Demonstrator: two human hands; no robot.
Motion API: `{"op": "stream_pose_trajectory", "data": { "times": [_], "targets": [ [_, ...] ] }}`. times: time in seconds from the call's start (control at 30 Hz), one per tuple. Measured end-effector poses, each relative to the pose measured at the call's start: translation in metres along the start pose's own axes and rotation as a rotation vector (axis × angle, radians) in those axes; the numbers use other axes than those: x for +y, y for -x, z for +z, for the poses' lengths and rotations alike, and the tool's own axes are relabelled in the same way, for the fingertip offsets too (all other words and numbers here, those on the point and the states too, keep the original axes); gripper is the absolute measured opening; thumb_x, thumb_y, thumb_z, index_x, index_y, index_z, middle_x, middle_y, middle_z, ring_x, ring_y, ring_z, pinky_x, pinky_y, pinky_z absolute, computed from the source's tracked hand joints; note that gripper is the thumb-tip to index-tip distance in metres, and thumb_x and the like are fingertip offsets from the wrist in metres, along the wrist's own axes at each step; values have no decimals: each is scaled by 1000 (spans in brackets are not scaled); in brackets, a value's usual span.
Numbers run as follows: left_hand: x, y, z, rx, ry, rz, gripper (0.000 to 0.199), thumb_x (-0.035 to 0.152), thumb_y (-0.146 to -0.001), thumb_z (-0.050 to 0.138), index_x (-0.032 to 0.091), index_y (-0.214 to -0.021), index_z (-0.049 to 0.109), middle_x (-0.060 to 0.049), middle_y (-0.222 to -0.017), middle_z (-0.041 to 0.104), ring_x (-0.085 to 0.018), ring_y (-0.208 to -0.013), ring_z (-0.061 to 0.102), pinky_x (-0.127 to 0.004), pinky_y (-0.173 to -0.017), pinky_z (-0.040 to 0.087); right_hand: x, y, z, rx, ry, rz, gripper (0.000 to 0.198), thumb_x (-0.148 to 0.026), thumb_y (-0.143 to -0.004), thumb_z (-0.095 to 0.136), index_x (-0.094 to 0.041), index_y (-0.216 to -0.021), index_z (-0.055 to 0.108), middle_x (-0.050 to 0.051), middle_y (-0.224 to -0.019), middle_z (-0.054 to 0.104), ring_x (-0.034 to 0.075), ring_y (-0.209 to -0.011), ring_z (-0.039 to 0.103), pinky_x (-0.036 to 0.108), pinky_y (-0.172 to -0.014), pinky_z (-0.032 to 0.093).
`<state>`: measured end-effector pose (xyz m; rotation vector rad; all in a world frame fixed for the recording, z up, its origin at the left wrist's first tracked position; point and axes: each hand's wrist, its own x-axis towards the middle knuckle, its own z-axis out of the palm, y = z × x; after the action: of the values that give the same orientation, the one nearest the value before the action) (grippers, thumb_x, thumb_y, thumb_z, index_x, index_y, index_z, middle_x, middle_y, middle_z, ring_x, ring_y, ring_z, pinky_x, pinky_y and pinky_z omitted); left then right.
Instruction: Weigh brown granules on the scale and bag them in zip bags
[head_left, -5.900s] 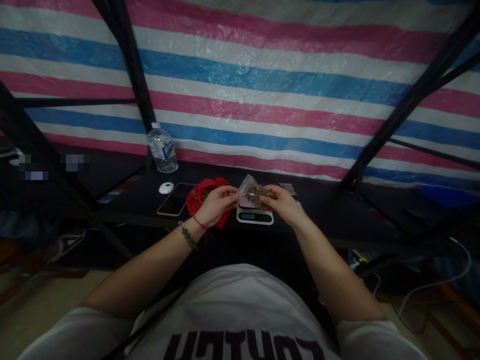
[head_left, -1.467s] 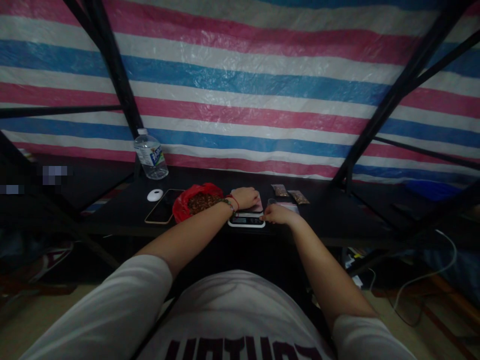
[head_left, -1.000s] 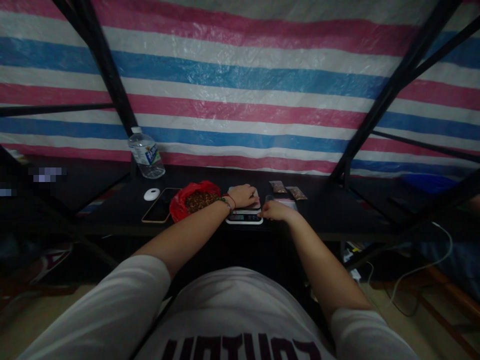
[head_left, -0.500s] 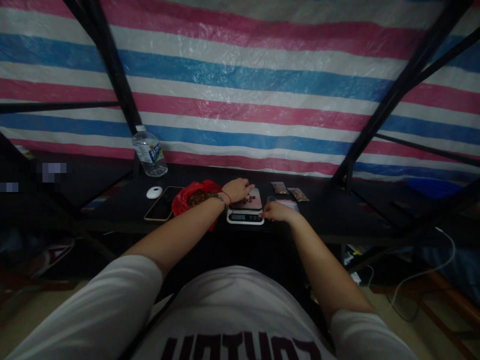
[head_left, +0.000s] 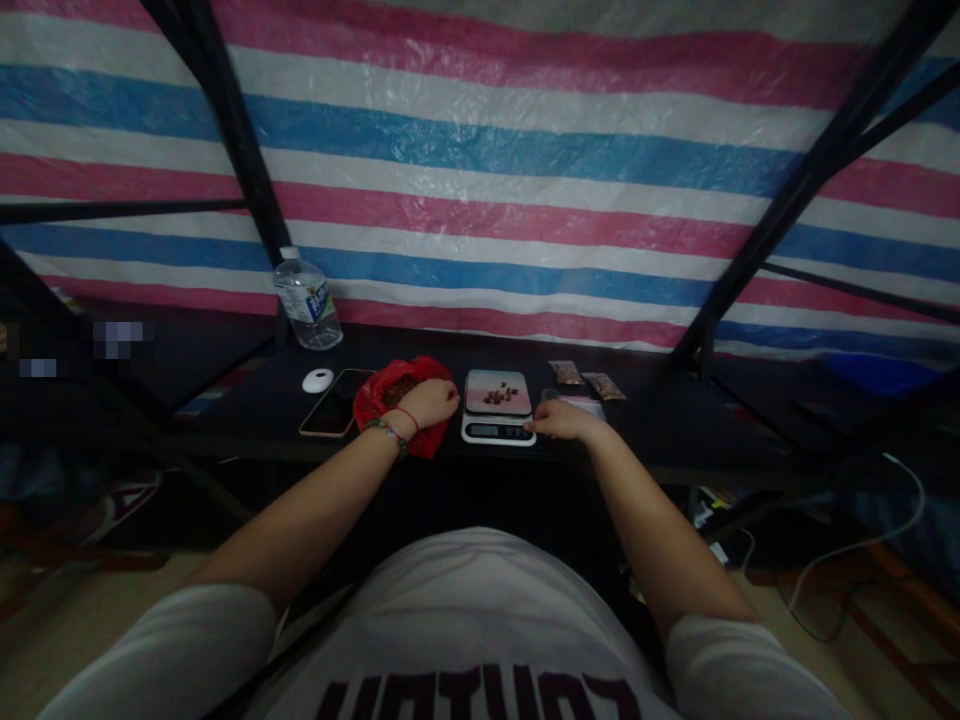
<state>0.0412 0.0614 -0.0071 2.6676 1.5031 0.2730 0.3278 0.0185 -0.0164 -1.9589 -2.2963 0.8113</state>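
My left hand [head_left: 431,403] is over the right side of a red plastic bag [head_left: 367,398] holding small brown pieces [head_left: 401,390]. Its fingers are curled together, and whatever is in them is hidden. A white kitchen scale [head_left: 469,430] sits to the right of the bag, with several brown pieces [head_left: 496,395] loose on its pinkish-blue platform. My right hand [head_left: 561,420] is closed at the scale's front right corner, its fingertips touching beside the display. Just behind that hand lie clear plastic bags [head_left: 589,406]; I cannot make out whether the fingers hold anything.
Two small filled clear packets [head_left: 566,373] lie at the back right. To the left are a phone [head_left: 328,405], a white rounded object [head_left: 318,380] and a large clear bottle [head_left: 309,305]. Black metal posts [head_left: 259,190] frame the black tabletop [head_left: 660,430] before a striped sheet.
My left hand has moved left from above the scale's platform to the red bag, uncovering the brown pieces on the scale. My right hand stays at the scale's corner.
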Motion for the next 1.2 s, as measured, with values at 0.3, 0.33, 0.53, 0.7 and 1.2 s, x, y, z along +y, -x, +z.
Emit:
{"op": "stream_pose_trajectory", "data": {
  "times": [0.3, 0.33, 0.53, 0.7, 1.2],
  "targets": [
    [17, 5, 13, -52, -59, 74, 32, 27, -84, 44, 12, -85, 72, -14, -86, 72, -22, -82, 68, -29, -78, 51, 1, -2, 0, -7, 45, -7, 40, -53, -81, 60, -14, -83, 70, 4, -68, 65, 13, -56, 57, 22, -49, 35],
    [18, 6, 13, -57, -69, 76, 33, 27, -85, 43, 12, -85, 73, -15, -87, 72, -23, -82, 69, -29, -78, 51, 0, -2, -1, -15, 37, 7, 39, -52, -81, 60, -13, -84, 70, 4, -68, 65, 12, -55, 56, 21, -48, 35],
    [27, 9, 15, -85, -127, 60, 37, 21, -86, 39, 6, -85, 73, -21, -86, 72, -26, -82, 69, -33, -77, 52, -11, 4, -3, -37, 32, 56, 35, -46, -82, 61, -12, -84, 69, 4, -67, 64, 10, -50, 53, 21, -47, 34],
    [30, 8, 17, -92, -145, 36, 37, 23, -86, 41, 6, -87, 73, -21, -87, 72, -24, -83, 70, -30, -77, 52, -17, 8, -4, -15, 106, 30, 34, -44, -85, 59, -12, -84, 70, 5, -69, 66, 11, -53, 54, 21, -50, 35],
    [30, 12, 5, -110, -135, 105, 35, 22, -86, 42, 10, -83, 74, -17, -83, 73, -23, -80, 69, -29, -77, 51, -8, 3, -4, -4, 112, -15, 36, -47, -83, 59, -13, -85, 73, 6, -78, 70, 15, -65, 60, 22, -53, 37]
  ]
}}
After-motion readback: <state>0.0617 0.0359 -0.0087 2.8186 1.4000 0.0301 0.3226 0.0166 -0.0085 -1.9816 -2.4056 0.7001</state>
